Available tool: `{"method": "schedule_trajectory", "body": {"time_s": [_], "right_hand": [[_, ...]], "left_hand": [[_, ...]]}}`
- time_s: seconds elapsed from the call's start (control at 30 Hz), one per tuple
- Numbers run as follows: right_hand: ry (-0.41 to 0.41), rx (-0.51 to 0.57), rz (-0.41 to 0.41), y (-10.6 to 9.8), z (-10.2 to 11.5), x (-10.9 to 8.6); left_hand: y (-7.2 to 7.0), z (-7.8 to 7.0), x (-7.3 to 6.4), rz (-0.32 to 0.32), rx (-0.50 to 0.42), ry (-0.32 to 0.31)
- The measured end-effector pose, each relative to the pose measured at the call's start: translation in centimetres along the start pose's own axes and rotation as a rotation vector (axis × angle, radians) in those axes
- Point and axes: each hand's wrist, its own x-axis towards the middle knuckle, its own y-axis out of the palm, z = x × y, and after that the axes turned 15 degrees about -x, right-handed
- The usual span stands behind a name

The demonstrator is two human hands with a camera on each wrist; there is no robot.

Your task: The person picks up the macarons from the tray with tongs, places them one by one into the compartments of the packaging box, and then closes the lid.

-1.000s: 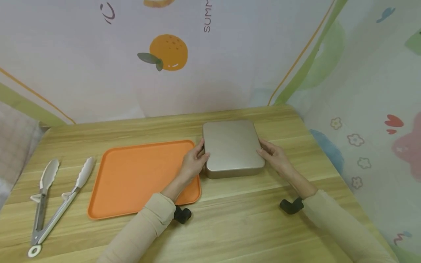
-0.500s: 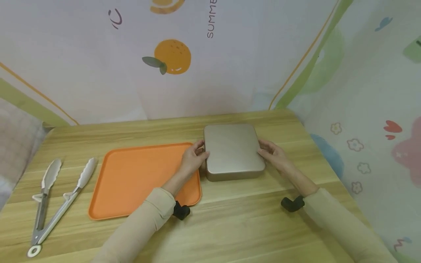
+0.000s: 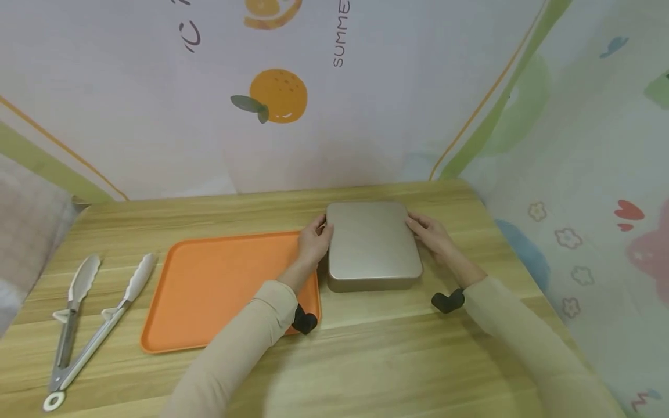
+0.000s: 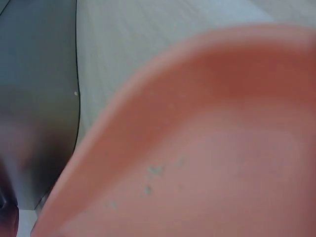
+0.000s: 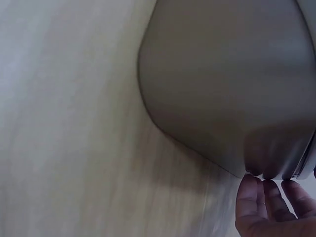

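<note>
A square, champagne-coloured metal tin (image 3: 373, 241) with rounded corners lies flat on the wooden table. My left hand (image 3: 313, 244) holds its left side near the far corner, thumb at the top edge. Opposite it, my right hand (image 3: 436, 238) grips the right side, also toward the far end. In the right wrist view, fingertips of the right hand (image 5: 271, 212) touch the tin's side wall (image 5: 222, 74). The left wrist view shows the tin's wall (image 4: 39, 74) beside the tray, with only a sliver of hand at the lower left.
An orange tray (image 3: 225, 290) lies just left of the tin, under my left forearm. Spread tongs (image 3: 94, 345) with white tips lie at the table's left. A printed cloth (image 3: 340, 139) hangs behind the table and along its right side.
Both hands have slid along the tin's sides toward its far end. The head view has tilted slightly upward. Tin, tray and tongs keep their places on the table.
</note>
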Motion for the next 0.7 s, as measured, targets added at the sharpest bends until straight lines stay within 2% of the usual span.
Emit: {"method": "schedule_trajectory", "body": {"time_s": [0.2,0.4,0.53,0.7], "right_hand": [[-0.013,-0.012,-0.014,0.2,0.3,0.3],[-0.026,-0.023,-0.038,0.7,0.4,0.5],[-0.016,-0.031,-0.067,1.0,0.5,0.7],[-0.001,-0.070,-0.123,1.2,0.8,0.9]], "left_hand": [[0.6,0.3,0.6,-0.079,0.097,0.071],[1.0,0.7,0.9,-0.126,0.226,0.152],[1.1,0.8,0.9,-0.143,0.223,0.133],[1.2,0.6,1.1,-0.130,0.203,0.077]]}}
